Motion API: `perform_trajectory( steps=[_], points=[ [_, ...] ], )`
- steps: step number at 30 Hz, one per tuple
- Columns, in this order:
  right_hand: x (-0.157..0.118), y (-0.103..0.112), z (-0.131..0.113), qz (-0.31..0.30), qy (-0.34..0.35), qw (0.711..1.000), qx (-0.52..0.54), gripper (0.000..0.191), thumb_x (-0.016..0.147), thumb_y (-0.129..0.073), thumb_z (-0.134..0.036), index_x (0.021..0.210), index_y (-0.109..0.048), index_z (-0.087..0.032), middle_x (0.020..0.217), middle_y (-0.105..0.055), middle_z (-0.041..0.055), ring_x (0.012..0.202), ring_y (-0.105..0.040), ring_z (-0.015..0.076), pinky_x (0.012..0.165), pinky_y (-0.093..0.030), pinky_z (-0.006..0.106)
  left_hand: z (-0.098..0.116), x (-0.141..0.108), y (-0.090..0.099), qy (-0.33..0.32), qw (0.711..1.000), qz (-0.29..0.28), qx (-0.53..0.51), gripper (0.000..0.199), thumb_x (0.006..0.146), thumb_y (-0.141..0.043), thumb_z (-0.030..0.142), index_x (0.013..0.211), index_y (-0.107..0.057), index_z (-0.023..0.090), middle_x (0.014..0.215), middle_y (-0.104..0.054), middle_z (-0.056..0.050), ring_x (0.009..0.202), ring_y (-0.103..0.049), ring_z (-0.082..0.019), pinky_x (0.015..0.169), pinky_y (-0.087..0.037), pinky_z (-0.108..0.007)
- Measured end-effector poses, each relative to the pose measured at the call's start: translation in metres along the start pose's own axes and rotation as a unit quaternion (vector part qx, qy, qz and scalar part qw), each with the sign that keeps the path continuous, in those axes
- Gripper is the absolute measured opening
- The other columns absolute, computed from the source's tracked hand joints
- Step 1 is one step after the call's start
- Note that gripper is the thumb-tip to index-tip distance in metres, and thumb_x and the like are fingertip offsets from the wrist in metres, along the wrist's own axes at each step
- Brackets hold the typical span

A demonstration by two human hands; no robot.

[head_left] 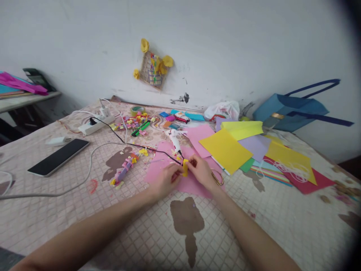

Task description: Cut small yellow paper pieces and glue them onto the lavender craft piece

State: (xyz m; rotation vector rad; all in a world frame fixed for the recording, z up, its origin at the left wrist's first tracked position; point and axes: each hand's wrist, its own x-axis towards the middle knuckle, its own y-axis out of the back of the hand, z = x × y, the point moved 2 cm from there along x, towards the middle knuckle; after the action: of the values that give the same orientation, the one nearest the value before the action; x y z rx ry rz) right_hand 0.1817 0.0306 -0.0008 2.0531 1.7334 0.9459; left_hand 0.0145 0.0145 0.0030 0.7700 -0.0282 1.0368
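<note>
Between my two hands stands a small curled strip of yellow paper (185, 168). My right hand (199, 170) pinches its upper right side, with thumb and fingers closed together. From the left, my left hand (168, 179) grips the strip's lower edge with bent fingertips. Both hands are just above a pink sheet (194, 186) lying on the table. Right behind them lies a white glue gun (174, 141) with a black cord. Partly under my right wrist are scissors, with gold handles (217, 177) showing and the blades hidden.
A decorated paper garland (124, 171), a phone (58, 157) and a power strip (96, 125) lie left. A green cutter (140, 128) sits near paper scraps. Coloured sheets (225, 150) and white string (290, 171) spread right; a blue bag (278, 109) stands behind. Cords cross the table.
</note>
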Motion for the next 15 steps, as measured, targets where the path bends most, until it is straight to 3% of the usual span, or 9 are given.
perform_trajectory(
  steps=[2,5,9,12,15],
  points=[
    [0.002,0.006,-0.003,0.024,0.008,0.998,0.051,0.013,0.082,-0.052,-0.029,0.074,-0.051,-0.019,0.071,-0.057,0.0003,0.065,-0.054,0.0151,0.061,-0.041,0.026,0.003,0.002,0.008,0.027,0.998,0.059,-0.012,0.019,0.080,-0.047,0.010,0.096,-0.056,0.017,0.090,-0.060,-0.005,0.075,-0.055,-0.013,0.066,-0.044,-0.024],
    [0.000,0.014,-0.012,0.042,0.022,0.992,0.116,0.014,0.084,-0.049,-0.032,0.080,-0.049,-0.019,0.073,-0.056,0.0002,0.065,-0.053,0.0143,0.060,-0.043,0.025,0.009,0.003,0.015,0.059,0.994,0.094,-0.021,0.013,0.083,-0.049,0.017,0.094,-0.057,0.017,0.091,-0.062,-0.005,0.077,-0.057,-0.013,0.064,-0.044,-0.024],
    [-0.014,0.012,-0.028,0.009,0.049,0.984,0.169,0.015,0.083,-0.053,-0.033,0.080,-0.053,-0.019,0.070,-0.056,-0.0005,0.062,-0.054,0.0131,0.056,-0.044,0.023,0.012,0.002,0.013,0.048,0.993,0.091,-0.050,0.017,0.085,-0.051,0.026,0.099,-0.056,0.018,0.099,-0.062,-0.006,0.084,-0.057,-0.015,0.068,-0.043,-0.026],
    [-0.023,0.007,-0.038,-0.022,0.064,0.981,0.182,0.015,0.082,-0.056,-0.033,0.077,-0.055,-0.019,0.071,-0.058,0.0003,0.063,-0.055,0.0134,0.057,-0.044,0.023,0.011,0.001,0.009,0.038,0.994,0.087,-0.058,0.013,0.084,-0.052,0.028,0.088,-0.058,0.017,0.084,-0.061,-0.004,0.076,-0.054,-0.014,0.067,-0.041,-0.026],
    [-0.022,0.018,-0.036,-0.034,0.066,0.993,0.096,0.019,0.086,-0.049,-0.035,0.082,-0.056,-0.019,0.076,-0.062,0.0011,0.065,-0.057,0.0133,0.059,-0.044,0.023,0.006,0.001,0.010,0.081,0.989,0.083,-0.091,0.016,0.083,-0.053,0.029,0.075,-0.057,0.016,0.069,-0.057,-0.001,0.064,-0.050,-0.012,0.060,-0.038,-0.024]
  ],
)
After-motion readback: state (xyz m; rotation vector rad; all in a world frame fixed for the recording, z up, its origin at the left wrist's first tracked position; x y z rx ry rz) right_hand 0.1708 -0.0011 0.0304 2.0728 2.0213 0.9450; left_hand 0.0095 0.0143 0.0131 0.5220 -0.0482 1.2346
